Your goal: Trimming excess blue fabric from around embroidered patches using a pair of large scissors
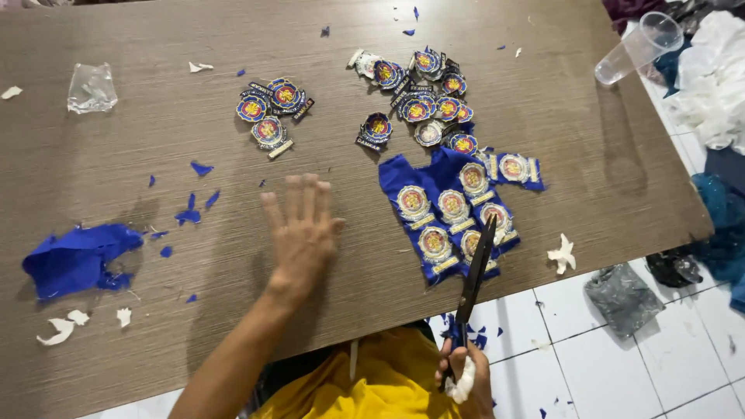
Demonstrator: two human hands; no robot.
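Broadly, a wide brown wood-grain table [543,101] filled most of the view, with white floor tiles [621,365] beyond its near edge. At the far right lay a heap of white and dark cloth [710,85], and a clear plastic cup [640,46] rested on its side at the table's corner. On the left sat a crumpled piece of blue fabric [74,260], with small blue scraps scattered near it. Right of centre lay a blue fabric sheet of uncut badges [446,213], about eight round white-and-gold emblems showing on it. Behind it was a loose pile of cut-out round badges [423,97], too overlapped to count, and a smaller group of four badges [270,112] lay apart to the left. A crumpled clear plastic wrapper [91,87] sat near the far left.

The left hand [301,233] was spread flat, fingers open, palm down on the bare table, holding nothing. The right hand [464,380], below the table edge, was closed around the handles of black scissors [475,271], whose blades lay shut, tip touching the fabric sheet's near edge
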